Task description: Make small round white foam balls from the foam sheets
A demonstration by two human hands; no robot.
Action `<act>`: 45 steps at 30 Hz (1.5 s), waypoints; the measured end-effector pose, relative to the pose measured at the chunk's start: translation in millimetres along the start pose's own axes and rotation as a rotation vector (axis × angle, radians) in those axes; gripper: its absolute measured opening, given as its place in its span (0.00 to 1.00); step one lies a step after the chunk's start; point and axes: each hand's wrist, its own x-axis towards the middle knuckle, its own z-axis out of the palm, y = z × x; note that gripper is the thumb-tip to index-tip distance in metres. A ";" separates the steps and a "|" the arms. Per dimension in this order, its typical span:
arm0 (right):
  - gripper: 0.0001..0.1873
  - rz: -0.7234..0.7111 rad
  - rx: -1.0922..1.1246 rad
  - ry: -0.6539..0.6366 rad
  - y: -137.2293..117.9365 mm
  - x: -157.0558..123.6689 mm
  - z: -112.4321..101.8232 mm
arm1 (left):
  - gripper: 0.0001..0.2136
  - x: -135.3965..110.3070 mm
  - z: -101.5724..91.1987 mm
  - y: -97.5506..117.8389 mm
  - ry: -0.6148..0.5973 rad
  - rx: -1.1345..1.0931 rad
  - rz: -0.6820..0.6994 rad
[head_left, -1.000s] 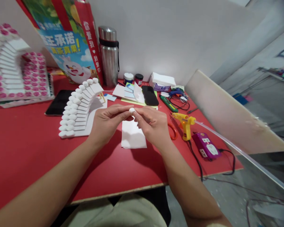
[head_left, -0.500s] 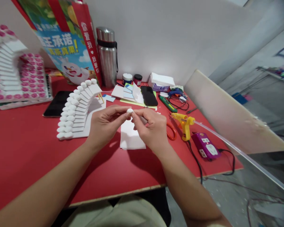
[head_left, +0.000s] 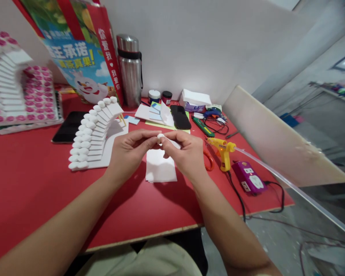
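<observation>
My left hand (head_left: pixel 129 151) and my right hand (head_left: pixel 184 153) meet above the red table (head_left: pixel 31 184), fingertips pinched together on a small white ball (head_left: pixel 160 136). A short white strip pokes out from under my right fingers. Beneath the hands lies a stack of white sheets (head_left: pixel 160 170). Left of my left hand stands a white stepped model (head_left: pixel 96 132) with rows of white balls along its edges.
A yellow glue gun (head_left: pixel 224 151) with a long clear stick, orange scissors (head_left: pixel 209 161) and a purple power strip (head_left: pixel 250 178) lie to the right. A steel flask (head_left: pixel 129 71), two phones, small jars, a pink-dotted stepped model (head_left: pixel 20 86) and a printed bag stand further back.
Both hands stay together on the white ball; the fingers have shifted slightly around it. The view has drifted a little.
</observation>
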 end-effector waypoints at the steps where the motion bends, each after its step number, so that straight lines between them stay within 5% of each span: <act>1: 0.06 -0.009 -0.012 -0.002 1.1 0.4 -0.4 | 0.07 1.7 -1.2 -1.9 -0.017 -0.069 -0.068; 4: 0.06 -0.064 -0.072 -0.007 4.9 1.2 -0.9 | 0.09 5.2 -5.4 -6.8 -0.079 -0.170 -0.175; 9: 0.08 -0.050 -0.079 -0.052 6.0 1.5 -2.6 | 0.11 5.0 -8.0 -3.1 -0.093 -0.158 -0.158; 14: 0.16 0.179 0.241 -0.167 2.1 6.2 -7.9 | 0.12 4.1 -5.3 0.9 -0.063 -0.122 -0.139; 18: 0.26 0.522 0.578 -0.341 7.2 14.1 -13.2 | 0.10 5.4 -5.1 -7.7 -0.009 -0.184 -0.179; 23: 0.18 0.687 0.792 -0.406 13.8 18.0 -16.5 | 0.11 7.0 -6.5 -13.4 -0.053 -0.231 -0.187; 31: 0.13 0.499 0.668 -0.349 6.0 10.5 -13.2 | 0.11 8.6 -6.1 -8.7 -0.056 -0.195 -0.162; 39: 0.11 0.122 0.044 -0.096 4.9 3.2 -6.8 | 0.10 9.5 -6.8 -10.3 -0.013 -0.205 -0.165; 45: 0.07 -0.068 -0.207 0.078 4.4 -3.9 4.7 | 0.10 4.9 -0.2 -7.9 0.038 -0.200 -0.160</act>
